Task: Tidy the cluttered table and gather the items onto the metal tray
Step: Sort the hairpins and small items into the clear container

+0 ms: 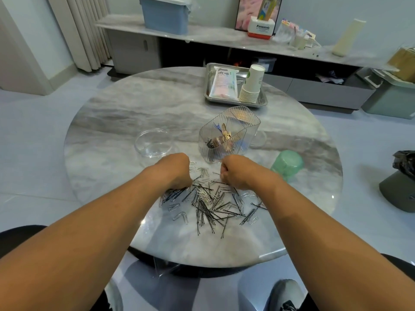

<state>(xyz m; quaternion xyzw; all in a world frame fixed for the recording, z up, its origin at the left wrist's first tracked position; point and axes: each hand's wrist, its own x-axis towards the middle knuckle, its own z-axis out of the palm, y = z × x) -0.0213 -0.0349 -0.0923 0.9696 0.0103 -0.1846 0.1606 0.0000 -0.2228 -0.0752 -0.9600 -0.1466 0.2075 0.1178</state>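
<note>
Two hands, left [174, 170] and right [233, 172], were curled at the far edge of the pins [208, 203] on the worktop [116, 122]; grip contents could not be told. Tray [264, 100] sat well beyond.

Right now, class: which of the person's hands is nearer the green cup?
Right. The right hand sits just left of the green cup; the left hand is farther left, beyond the right.
</note>
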